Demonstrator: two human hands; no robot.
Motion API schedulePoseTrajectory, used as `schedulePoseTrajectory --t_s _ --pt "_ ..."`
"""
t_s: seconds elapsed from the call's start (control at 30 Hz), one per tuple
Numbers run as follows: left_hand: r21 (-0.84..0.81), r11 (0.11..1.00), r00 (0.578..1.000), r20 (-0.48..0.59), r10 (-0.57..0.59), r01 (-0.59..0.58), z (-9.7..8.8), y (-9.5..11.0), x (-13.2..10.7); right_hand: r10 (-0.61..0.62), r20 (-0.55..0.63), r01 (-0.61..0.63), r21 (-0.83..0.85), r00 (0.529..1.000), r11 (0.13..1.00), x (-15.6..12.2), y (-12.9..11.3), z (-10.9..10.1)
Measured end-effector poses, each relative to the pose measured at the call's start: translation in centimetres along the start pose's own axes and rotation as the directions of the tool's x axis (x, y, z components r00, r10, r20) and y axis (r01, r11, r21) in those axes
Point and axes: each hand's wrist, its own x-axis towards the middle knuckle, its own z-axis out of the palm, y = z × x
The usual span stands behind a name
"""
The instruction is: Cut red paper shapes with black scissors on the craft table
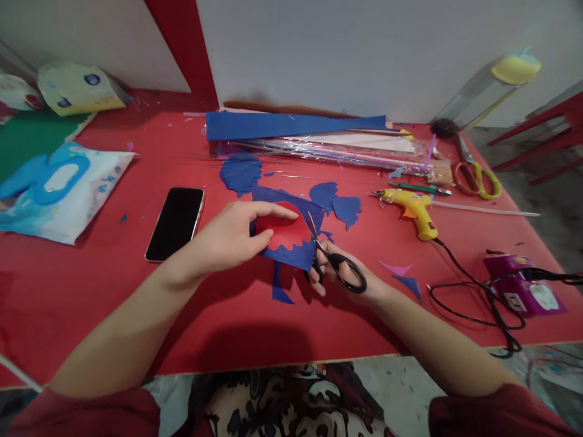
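My left hand (237, 233) pinches a red round paper piece (285, 232) laid over a blue paper sheet (296, 255), holding both just above the red table (113, 291). My right hand (341, 276) grips black-handled scissors (334, 258), fingers through the loops. The blades point up and away, cutting into the blue sheet at the right edge of the red piece. Blue paper scraps (334, 203) lie on the table just behind the work.
A black phone (175, 223) lies left of my hand. A yellow glue gun (412, 209) with its black cord (473, 291) sits right, near a purple plug box (523, 291). Wrapped paper sheets (319, 142), orange-green scissors (476, 176) and wet-wipe packs (59, 191) lie farther out.
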Motion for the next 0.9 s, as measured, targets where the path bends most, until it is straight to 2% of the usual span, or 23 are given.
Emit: schedulePoseTrajectory --t_s 0.47,0.9 --pt "-0.019 1.000 1.000 0.001 -0.016 0.016 0.08 -0.13 0.02 0.002 -0.005 -0.002 0.030 1.000 1.000 0.06 -0.04 0.19" --pt "-0.013 0.999 0.999 -0.015 -0.029 0.029 0.22 -0.05 -0.01 0.056 -0.070 -0.054 0.033 0.996 0.998 -0.08 -0.09 0.32"
